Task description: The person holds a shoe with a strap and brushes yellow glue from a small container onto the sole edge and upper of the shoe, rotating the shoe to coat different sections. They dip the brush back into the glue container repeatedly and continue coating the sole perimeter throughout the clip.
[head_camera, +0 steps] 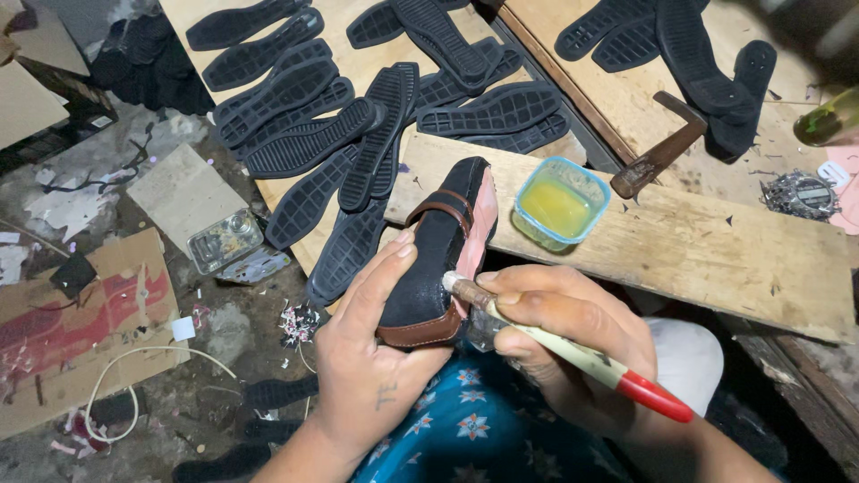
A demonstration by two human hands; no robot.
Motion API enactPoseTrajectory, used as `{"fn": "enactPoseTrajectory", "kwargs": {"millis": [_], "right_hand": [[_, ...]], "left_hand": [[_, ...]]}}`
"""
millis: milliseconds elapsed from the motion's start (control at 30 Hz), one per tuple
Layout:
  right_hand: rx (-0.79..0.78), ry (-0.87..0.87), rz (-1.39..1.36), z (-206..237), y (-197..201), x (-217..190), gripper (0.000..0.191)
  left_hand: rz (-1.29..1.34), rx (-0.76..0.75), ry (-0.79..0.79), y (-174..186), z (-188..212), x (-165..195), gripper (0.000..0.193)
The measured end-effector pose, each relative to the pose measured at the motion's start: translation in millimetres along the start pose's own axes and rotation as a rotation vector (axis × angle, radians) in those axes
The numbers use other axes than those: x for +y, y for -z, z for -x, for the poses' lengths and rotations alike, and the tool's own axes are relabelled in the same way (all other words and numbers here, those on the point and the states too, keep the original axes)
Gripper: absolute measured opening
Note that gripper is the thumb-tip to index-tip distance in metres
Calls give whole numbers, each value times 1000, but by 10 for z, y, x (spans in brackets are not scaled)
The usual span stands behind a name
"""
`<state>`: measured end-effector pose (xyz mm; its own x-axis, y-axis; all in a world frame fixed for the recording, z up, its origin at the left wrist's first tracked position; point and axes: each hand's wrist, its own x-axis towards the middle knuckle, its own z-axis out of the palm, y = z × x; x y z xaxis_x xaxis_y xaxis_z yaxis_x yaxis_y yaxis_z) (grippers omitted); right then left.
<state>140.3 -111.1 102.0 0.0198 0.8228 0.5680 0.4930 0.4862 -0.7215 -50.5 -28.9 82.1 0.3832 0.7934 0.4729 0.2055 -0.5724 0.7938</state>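
My left hand grips a black shoe upper with brown trim and a pink lining, held over my lap with its toe pointing away. My right hand holds a glue brush with a pale shaft and red end; its bristle tip touches the shoe's pink edge near the heel. A small blue-rimmed tub of yellow glue stands on the wooden plank just right of the shoe.
Several black rubber soles lie spread over boards beyond the shoe, more at the top right. A hammer rests on the bench. Cardboard, a cable and scraps litter the floor at left.
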Motion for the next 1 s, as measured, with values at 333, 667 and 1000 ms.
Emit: {"fn": "enactPoseTrajectory", "kwargs": {"millis": [333,667,1000], "right_hand": [[-23,49,-36,8,-19,-62,25],[-69,99,-52,35,0,-94,25],[-39,103,0,4,4,-20,27]], "left_hand": [[37,-18,91,98,73,70,73],[344,-128,371,185,111,140,78],[724,-227,542,152,9,133,75]]}}
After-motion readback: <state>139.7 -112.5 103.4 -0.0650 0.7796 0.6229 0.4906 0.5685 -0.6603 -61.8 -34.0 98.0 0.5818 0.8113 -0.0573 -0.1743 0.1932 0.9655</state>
